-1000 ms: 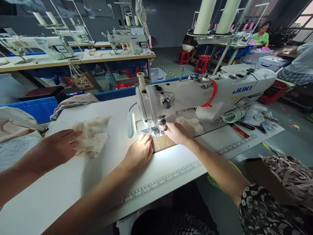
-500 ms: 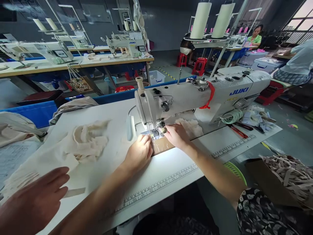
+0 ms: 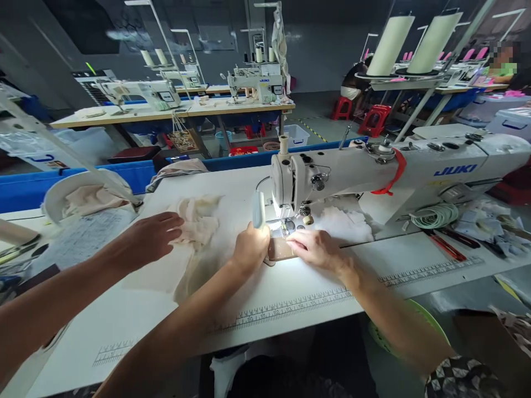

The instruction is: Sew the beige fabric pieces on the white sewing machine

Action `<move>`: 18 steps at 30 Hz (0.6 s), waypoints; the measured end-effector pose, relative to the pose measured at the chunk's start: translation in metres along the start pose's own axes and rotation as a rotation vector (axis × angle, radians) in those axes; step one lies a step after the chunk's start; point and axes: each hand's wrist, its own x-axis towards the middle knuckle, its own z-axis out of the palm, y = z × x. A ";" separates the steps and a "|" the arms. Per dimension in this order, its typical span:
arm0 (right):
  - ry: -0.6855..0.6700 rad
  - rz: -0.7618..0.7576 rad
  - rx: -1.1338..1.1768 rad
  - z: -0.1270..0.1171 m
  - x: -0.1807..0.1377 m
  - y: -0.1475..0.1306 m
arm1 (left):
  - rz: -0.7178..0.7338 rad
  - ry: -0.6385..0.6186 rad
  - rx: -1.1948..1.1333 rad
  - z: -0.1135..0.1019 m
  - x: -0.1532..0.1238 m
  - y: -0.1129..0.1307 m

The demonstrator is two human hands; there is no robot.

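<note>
My left hand [image 3: 251,249] is closed just left of the needle area of a white sewing machine [image 3: 286,182]. A small pale edge shows under its fingers, but what they hold is hidden. On the other side of the needle, my right hand [image 3: 315,247] pinches near the front of the presser foot, over a brown plate [image 3: 282,251]. Whatever is in that pinch is too small to name. Crumpled cream fabric [image 3: 346,224] lies behind my right hand. Another person's hand [image 3: 153,236] reaches in from the left and touches a pile of cream fabric [image 3: 199,221].
Red-handled snips [image 3: 446,246], a coil of pale green cord [image 3: 433,215] and scraps [image 3: 487,218] lie at right. A printed ruler [image 3: 290,307] runs along the table's front. At left are a written sheet [image 3: 89,237] and a white bowl [image 3: 52,202] with cloth.
The view has turned left. The other person's hand has moved from the near left corner up to the cream fabric pile. My right hand has come down from beside the machine's knob.
</note>
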 end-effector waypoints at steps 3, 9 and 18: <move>-0.075 0.098 0.036 0.001 0.000 -0.014 | 0.048 -0.123 0.041 -0.015 -0.010 0.010; -0.129 0.202 0.073 -0.001 0.001 -0.027 | 0.070 -0.299 -0.015 -0.038 -0.038 0.043; -0.066 0.002 0.227 0.001 -0.005 -0.015 | -0.126 -0.157 -0.438 -0.035 -0.056 0.042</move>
